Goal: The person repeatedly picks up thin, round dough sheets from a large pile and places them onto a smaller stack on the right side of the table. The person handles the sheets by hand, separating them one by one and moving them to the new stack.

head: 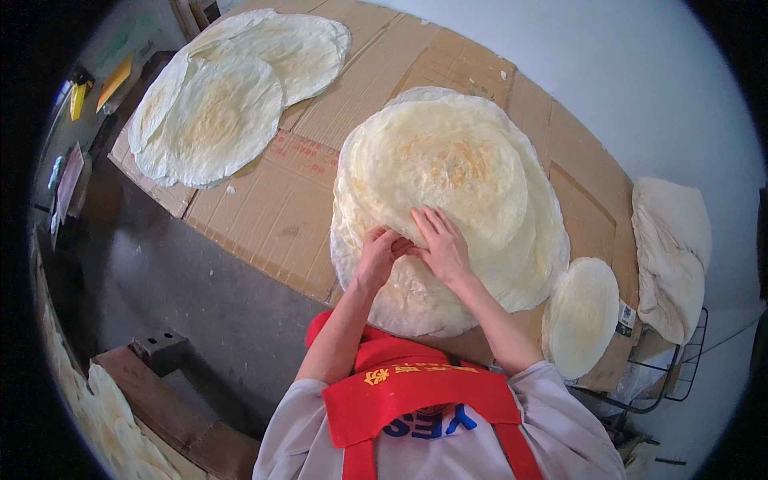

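Note:
A large stack of thin round flatbreads (543, 240) lies before me on flattened cardboard. The top flatbread (450, 162) is pale with browned patches in its middle. My left hand (380, 253) pinches the near edge of this sheet, its fingertips partly hidden. Close beside it, my right hand (445, 246) has its fingers spread over the top of the sheet and its thumb at the edge by my left fingers. Between the hands the edge looks slightly raised. Lower sheets stick out unevenly around the stack.
More flatbreads (225, 120) overlap at the far left of the cardboard (264, 222). A smaller stack of rounds (581, 318) lies at right, near a folded cloth (672, 252) and a black wire rack (690, 360). Bricks (159, 348) and further flatbread sheets (111, 414) are at lower left.

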The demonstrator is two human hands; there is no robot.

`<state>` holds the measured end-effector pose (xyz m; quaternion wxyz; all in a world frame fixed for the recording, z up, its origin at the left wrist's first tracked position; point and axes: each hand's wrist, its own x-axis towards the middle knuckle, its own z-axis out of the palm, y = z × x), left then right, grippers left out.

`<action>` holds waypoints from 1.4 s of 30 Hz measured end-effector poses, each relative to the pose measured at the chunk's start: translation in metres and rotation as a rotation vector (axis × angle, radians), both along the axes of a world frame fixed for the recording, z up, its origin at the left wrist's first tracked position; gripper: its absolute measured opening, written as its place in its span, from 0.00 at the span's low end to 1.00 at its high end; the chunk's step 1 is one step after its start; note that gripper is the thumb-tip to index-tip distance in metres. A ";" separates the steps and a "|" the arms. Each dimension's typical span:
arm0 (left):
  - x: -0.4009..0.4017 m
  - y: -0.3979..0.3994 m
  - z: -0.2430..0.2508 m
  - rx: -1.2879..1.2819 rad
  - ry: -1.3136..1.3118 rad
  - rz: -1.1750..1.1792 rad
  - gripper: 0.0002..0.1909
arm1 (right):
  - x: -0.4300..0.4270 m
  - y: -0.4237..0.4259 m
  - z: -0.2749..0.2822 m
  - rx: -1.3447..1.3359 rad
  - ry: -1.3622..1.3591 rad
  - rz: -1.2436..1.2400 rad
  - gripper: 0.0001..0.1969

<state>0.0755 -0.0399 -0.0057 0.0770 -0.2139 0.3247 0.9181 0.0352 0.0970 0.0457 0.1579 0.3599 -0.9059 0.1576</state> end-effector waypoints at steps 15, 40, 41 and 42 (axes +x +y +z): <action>0.009 -0.004 -0.017 -0.317 0.064 0.060 0.26 | -0.132 0.045 0.279 0.087 0.319 -0.317 0.08; 0.018 -0.013 0.005 -0.352 0.091 -0.091 0.22 | -0.125 0.045 0.069 -0.055 -0.607 -0.336 0.14; 0.027 -0.018 0.004 -0.435 0.064 -0.050 0.22 | -0.153 0.062 0.090 -0.097 -0.396 -0.297 0.17; 0.033 -0.018 0.003 -0.509 0.017 -0.018 0.22 | -0.207 0.102 0.084 -0.391 -0.468 -0.342 0.10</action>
